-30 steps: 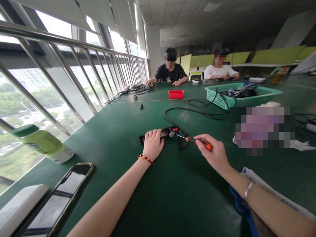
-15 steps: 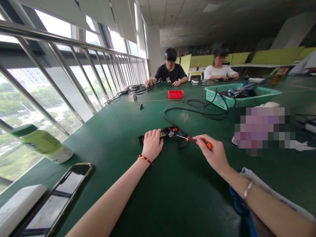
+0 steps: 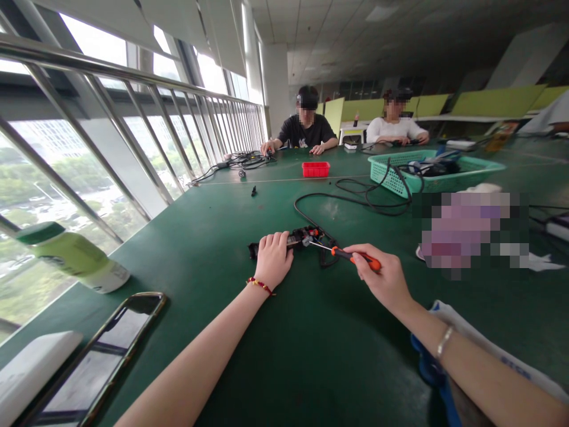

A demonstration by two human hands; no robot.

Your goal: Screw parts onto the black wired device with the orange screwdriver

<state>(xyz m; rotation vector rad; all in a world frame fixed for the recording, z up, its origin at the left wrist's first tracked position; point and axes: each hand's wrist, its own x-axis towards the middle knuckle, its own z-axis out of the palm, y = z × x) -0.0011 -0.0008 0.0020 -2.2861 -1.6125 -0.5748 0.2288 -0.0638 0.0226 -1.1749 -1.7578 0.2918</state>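
Note:
My left hand (image 3: pixel 274 260) is wrapped over a black elongated device (image 3: pixel 299 236) with exposed inner parts, pressing it on the green table (image 3: pixel 284 332). A screwdriver (image 3: pixel 355 257) with an orange and black handle is gripped in my right hand (image 3: pixel 386 274). Its shaft points left, and the tip is at the grey part near the device's right end; whether it touches cannot be made out. A black cable (image 3: pixel 306 196) runs from near the device toward the back right.
At the left are a green bottle (image 3: pixel 75 255), a phone (image 3: pixel 106 356) and a white object (image 3: pixel 38 365). Farther back sit a red tray (image 3: pixel 316 170) and a teal basket (image 3: pixel 400 176) with cables. Two people sit across the table. Cloth (image 3: pixel 480 350) lies under my right forearm.
The screwdriver and my right hand have shifted slightly left, and the shaft's tip sits a little lower against the device. My left hand keeps its hold.

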